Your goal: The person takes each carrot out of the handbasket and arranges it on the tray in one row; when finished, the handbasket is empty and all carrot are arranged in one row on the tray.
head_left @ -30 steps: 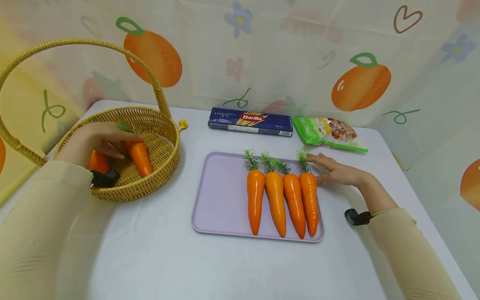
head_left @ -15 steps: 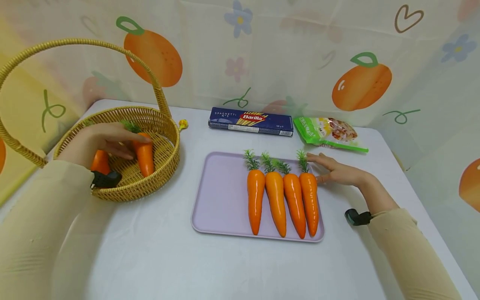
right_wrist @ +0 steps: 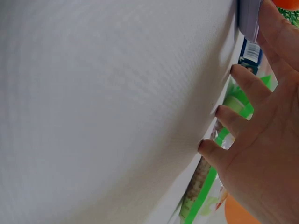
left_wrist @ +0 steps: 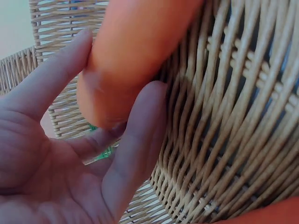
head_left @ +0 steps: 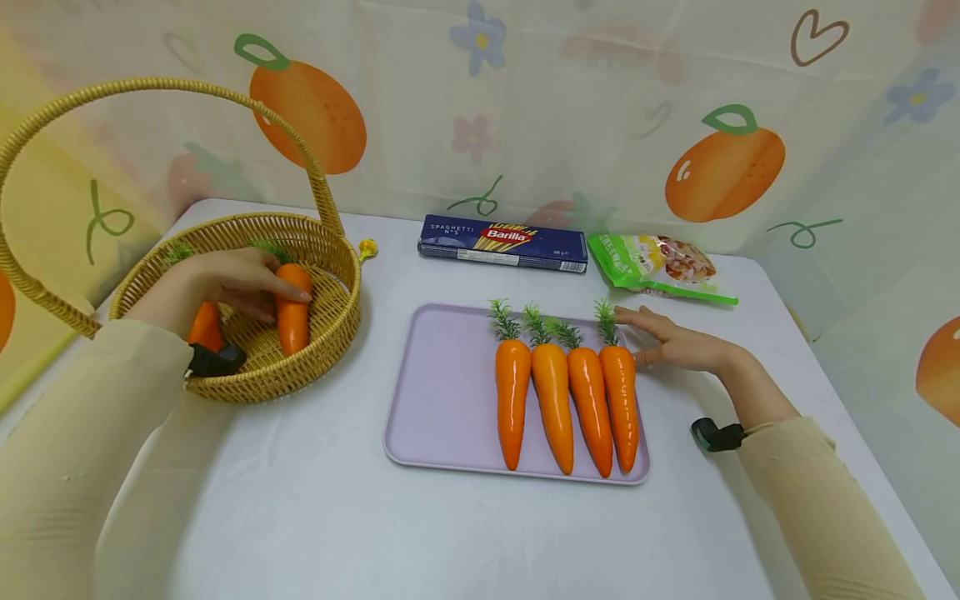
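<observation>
Inside the wicker basket, my left hand grips a carrot near its leafy end. The left wrist view shows thumb and fingers on either side of this carrot, close by the woven wall. Another carrot lies in the basket under my wrist, partly hidden. On the lilac tray several carrots lie side by side, green tops toward the back. My right hand rests at the tray's right edge beside the rightmost carrot, its fingers spread and holding nothing.
A blue spaghetti box lies behind the tray, with a green food packet to its right. The basket's tall handle arches over my left hand. A small yellow item sits against the basket's right side.
My left hand has shifted slightly right with the carrot, which has turned from slanted to nearly upright in the head view. The right hand and the tray's carrots stay put.
</observation>
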Motion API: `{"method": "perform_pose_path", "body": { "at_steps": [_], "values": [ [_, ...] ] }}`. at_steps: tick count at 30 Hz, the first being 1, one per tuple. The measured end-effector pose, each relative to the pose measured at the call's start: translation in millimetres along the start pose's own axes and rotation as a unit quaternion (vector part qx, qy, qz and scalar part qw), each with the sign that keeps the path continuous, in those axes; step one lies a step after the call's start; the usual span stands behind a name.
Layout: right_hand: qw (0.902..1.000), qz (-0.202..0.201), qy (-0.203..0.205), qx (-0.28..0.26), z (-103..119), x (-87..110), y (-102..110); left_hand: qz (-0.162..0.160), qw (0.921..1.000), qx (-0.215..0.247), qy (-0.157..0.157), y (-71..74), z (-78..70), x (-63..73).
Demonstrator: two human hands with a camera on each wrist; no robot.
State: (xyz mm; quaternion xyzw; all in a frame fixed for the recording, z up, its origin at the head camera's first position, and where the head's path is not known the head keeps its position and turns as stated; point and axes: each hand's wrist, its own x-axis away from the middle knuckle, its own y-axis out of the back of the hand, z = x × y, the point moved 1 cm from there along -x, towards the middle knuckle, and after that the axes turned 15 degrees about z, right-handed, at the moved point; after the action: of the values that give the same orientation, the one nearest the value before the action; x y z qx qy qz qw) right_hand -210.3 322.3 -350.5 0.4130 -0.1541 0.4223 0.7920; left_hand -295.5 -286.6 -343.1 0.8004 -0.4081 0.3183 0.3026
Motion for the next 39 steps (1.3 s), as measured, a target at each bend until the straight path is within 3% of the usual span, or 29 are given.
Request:
{"method": "perform_pose_path", "body": {
  "at_steps": [2, 5, 12, 28, 39],
  "values": [
    [1.0000, 0.000, -0.002, -0.001, 0, 0.2, 0, -0.019, 0.9994, -0.001, -0.030, -25.3, -16.9, 28.8],
    [1.0000, -0.001, -0.001, 0.000, 0, 0.4, -1, -0.022, 0.9987, -0.002, -0.045, -37.3, -28.0, 38.1],
    [1.0000, 0.000, 0.006, 0.001, 2, 0.1, -1, -0.015, 0.9994, 0.000, -0.030, -31.0, -22.8, 27.1],
    [1.0000, -0.002, 0.001, 0.006, 0, 0.1, 0, -0.010, 0.9990, -0.026, -0.034, -33.3, -27.0, 30.9],
    [1.0000, -0.002, -0.004, 0.003, 1, 0.2, 0, -0.070, 0.9934, -0.052, -0.075, -30.3, -30.7, 39.4]
  ]
}}
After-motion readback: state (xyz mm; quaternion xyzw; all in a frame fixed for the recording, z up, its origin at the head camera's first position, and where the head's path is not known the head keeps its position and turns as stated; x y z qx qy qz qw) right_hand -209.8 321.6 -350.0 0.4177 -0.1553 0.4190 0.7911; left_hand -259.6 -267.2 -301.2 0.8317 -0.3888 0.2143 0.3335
